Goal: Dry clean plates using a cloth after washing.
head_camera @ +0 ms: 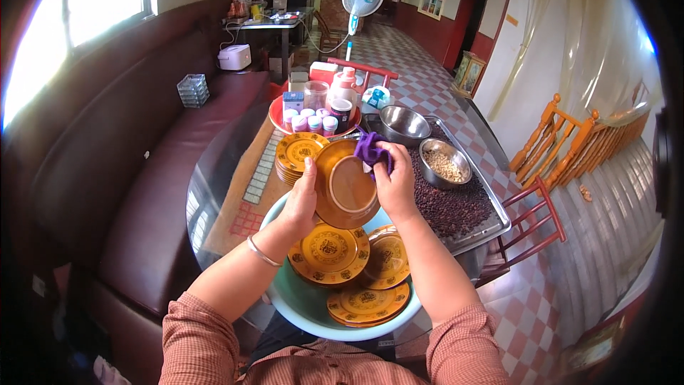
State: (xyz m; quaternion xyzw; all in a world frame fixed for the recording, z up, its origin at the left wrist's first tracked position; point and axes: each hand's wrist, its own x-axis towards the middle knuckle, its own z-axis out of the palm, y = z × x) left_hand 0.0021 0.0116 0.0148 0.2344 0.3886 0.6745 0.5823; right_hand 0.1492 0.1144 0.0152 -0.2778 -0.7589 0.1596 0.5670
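My left hand (303,198) grips the left edge of a brown plate (350,187), tilted so its underside and raised foot ring face me. A purple cloth (372,149) is bunched in my right hand (394,184), against the plate's upper right rim. Below both hands is a light turquoise plastic basin (304,321). Inside it lie several yellow-brown plates (328,253) with dark printed patterns, some stacked and overlapping. Just beyond my left hand, a stack of matching plates (302,151) stands on the table.
A metal tray (502,219) of dark dried berries or beans (454,211) holds a steel bowl of pale pieces (446,166) and another steel bowl (405,124). Behind the plate stack sits a red tray (275,115) with jars and a thermos. A red chair (539,208) stands right.
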